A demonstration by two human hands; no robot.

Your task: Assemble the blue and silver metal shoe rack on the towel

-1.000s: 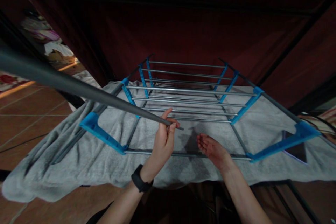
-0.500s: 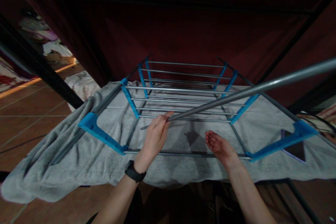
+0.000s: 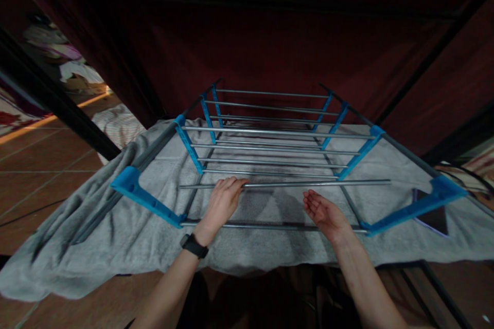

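My left hand (image 3: 225, 198), with a black watch (image 3: 194, 245) on its wrist, is closed around a thin grey metal rod (image 3: 316, 183). The rod lies nearly level, crossing between the sides of a rack (image 3: 278, 132) made of metal tubes and blue plastic brackets. My right hand (image 3: 323, 212) is held palm up below the rod, fingers slightly curled and apart, with nothing in it. Nearest the hands, the front left bracket (image 3: 144, 198) and front right bracket (image 3: 415, 208) are joined by a low rod (image 3: 270, 226). Several more rods span the brackets farther back.
Under the rack spreads a grey blanket (image 3: 127, 262). A dark flat device (image 3: 432, 216) lies beneath the right bracket. Behind stands a dark red panel (image 3: 262, 46). Tiled floor (image 3: 42, 164) and a heap of cloth (image 3: 62, 51) show at left.
The rod has swung from a slant, its right end high and close to the camera, down to nearly level. My left hand moved slightly left and down with it. My right hand has barely moved.
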